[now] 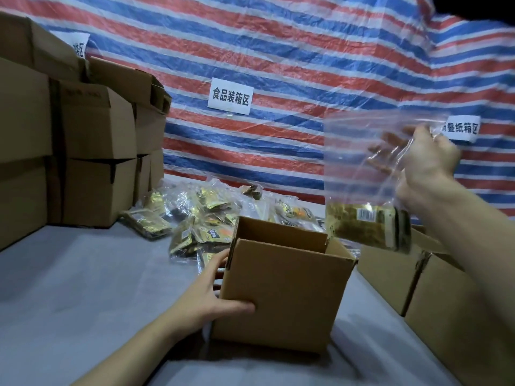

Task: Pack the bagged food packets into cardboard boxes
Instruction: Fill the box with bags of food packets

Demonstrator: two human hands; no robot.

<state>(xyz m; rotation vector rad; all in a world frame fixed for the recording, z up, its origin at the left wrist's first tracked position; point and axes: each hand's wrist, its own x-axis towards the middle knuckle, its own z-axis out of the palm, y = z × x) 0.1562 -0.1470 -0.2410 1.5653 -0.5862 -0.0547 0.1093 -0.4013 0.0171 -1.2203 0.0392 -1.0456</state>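
The right hand (426, 160) is raised and pinches the upper right edge of a clear bag (365, 168), fingers curled into the plastic. The bag hangs with its long axis close to upright, mouth end up at the hand and loaded end down. Gold packets (365, 227) sit across its bottom, their row running sideways and dipping slightly to the right, with a barcode facing the camera. The bag's lower end is in the air above and just right of the box (281, 296), near its rear right corner.

The box stands upright with its flaps raised and its top open. The left hand (214, 291) grips its near left corner, thumb flat on the front face and fingers along the left side.

The box rests on a grey tabletop (83, 302). Behind it lies a pile of bags (200, 218) filled with packets. Closed cartons (92, 151) are stacked at the left, and more cartons (412, 280) stand at the right. A red, white and blue striped tarp (278, 51) forms the backdrop, with white paper signs (229, 96) bearing printed characters fixed to it.
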